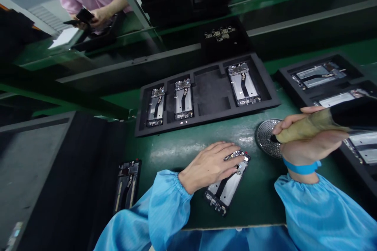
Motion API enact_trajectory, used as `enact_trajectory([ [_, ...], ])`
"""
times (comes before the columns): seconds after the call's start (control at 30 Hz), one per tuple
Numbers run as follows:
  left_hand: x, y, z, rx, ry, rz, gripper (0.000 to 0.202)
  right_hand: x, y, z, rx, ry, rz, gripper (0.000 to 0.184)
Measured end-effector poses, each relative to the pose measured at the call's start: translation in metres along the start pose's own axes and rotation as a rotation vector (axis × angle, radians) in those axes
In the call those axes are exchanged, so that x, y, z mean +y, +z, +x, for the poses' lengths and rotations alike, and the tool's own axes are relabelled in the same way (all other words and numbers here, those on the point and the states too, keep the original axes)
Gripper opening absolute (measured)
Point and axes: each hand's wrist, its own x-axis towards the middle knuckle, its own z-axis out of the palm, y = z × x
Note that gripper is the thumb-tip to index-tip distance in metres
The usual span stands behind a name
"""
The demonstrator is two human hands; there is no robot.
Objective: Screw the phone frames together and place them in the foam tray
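The left hand (210, 166) lies flat with its fingers apart, unclamped, across the upper end of a smartphone mid-frame (228, 184); this frame sits at an angle on the green work mat (259, 204), at the near edge; the right hand (309, 141) is clamped around the tape-wrapped grip of a screwdriver (306, 127); the black tip points left over a round perforated metal disc (265, 139); contact between them cannot be confirmed; a blue wristband (302, 168) circles the right wrist; farther away, a black foam tray (212, 86) holds three mid-frames; a second foam tray (284, 72) stands at right; at far left, a co-worker's hand (98, 17) holds a dark handset (84, 15).
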Motion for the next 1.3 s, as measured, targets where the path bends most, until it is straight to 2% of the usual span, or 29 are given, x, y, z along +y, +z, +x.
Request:
enact_trajectory([
  [0.33, -0.002, 0.000, -0.001, 0.018, 0.005, -0.027, 0.037, 0.000, -0.001, 0.000, -0.016, 0.001, 0.016, 0.064],
  [0.5, 0.004, -0.007, 0.017, 0.116, -0.118, -0.071, 0.028, 0.000, 0.000, 0.000, -0.002, -0.006, 0.017, 0.065],
  [0.57, 0.011, -0.009, 0.027, 0.091, -0.159, 0.008, 0.022, 0.000, 0.000, 0.000, -0.002, -0.016, 0.029, 0.065],
  [0.7, 0.021, -0.008, 0.038, 0.009, -0.150, 0.131, 0.014, 0.002, -0.002, -0.001, -0.027, -0.033, 0.024, 0.064],
  [0.83, 0.025, -0.001, 0.039, 0.012, -0.162, 0.160, 0.013, 0.005, -0.004, -0.001, -0.035, -0.061, 0.011, 0.060],
  [1.07, 0.033, 0.010, 0.043, 0.162, -0.394, -0.043, 0.010, 0.006, -0.005, -0.001, -0.042, -0.048, 0.053, 0.058],
  [1.3, 0.031, 0.014, 0.040, 0.274, -0.449, -0.283, 0.017, 0.009, -0.007, -0.001, -0.048, -0.059, 0.079, 0.061],
])
